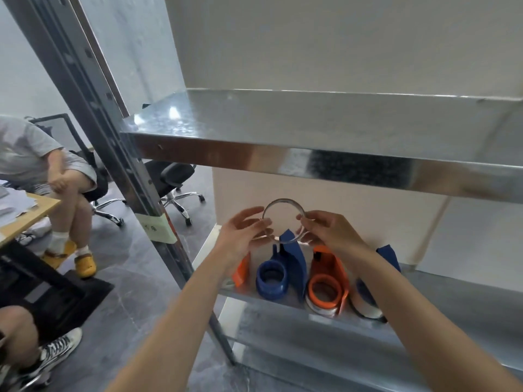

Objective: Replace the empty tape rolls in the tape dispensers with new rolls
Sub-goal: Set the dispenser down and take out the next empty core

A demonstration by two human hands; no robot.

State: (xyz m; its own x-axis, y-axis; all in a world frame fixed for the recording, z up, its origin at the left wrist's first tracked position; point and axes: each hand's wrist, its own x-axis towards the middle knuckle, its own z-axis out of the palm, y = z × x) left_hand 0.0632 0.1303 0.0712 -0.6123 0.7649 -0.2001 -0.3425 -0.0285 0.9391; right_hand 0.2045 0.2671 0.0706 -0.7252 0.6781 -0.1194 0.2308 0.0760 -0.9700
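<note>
I hold a thin, nearly empty tape ring (283, 203) up in front of the lower shelf. My left hand (243, 236) pinches its left side and my right hand (329, 232) pinches its right side. Below it, on the lower metal shelf (441, 301), stand several tape dispensers in a row: an orange one (242, 268) partly behind my left wrist, a blue one (278, 274) with a bare hub, an orange one (328, 281) carrying a roll, and a blue one (368, 299) mostly hidden by my right forearm.
An upper metal shelf (311, 128) juts out just above my hands. The rack's upright post (124, 165) runs diagonally at left. Beyond it a person (42, 165) sits on an office chair by a wooden desk (25, 216); another person's sneaker (59, 346) shows at bottom left.
</note>
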